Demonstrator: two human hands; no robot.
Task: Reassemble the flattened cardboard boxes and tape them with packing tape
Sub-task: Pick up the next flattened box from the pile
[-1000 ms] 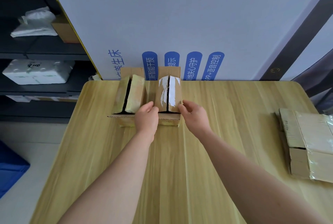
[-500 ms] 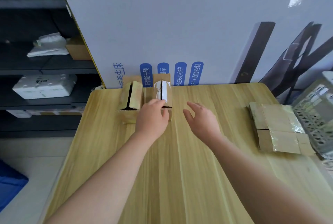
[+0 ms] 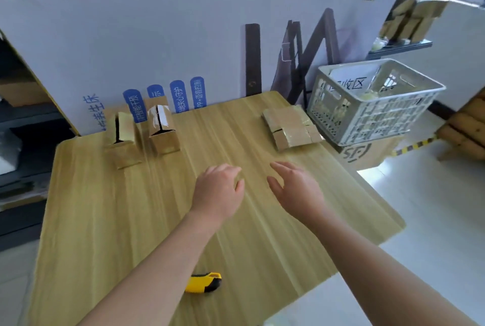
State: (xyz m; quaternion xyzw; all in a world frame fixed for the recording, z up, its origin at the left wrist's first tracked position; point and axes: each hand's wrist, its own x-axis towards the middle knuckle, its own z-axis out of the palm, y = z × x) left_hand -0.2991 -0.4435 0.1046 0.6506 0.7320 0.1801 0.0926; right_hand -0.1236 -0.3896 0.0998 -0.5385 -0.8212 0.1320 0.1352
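Wooden table [image 3: 118, 207] with boxes [image 3: 164, 140]; perhaps shelving [image 3: 25, 176]

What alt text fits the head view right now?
The left hand and right hand hover open and empty over a wooden table. Two upright boxes stand far left, flattened boxes lie far right beside a white crate, and a yellow utility knife lies nearest the person.

**2 boxes up, flat stack at right**

Left box [image 3: 123, 132] & right box [image 3: 162, 129]: small, brown, upright side by side at table [image 3: 118, 220] far-left edge, top flaps parted; right one w/ glossy tape. Flattened stack [image 3: 291, 126] lies flat, far right, taped.
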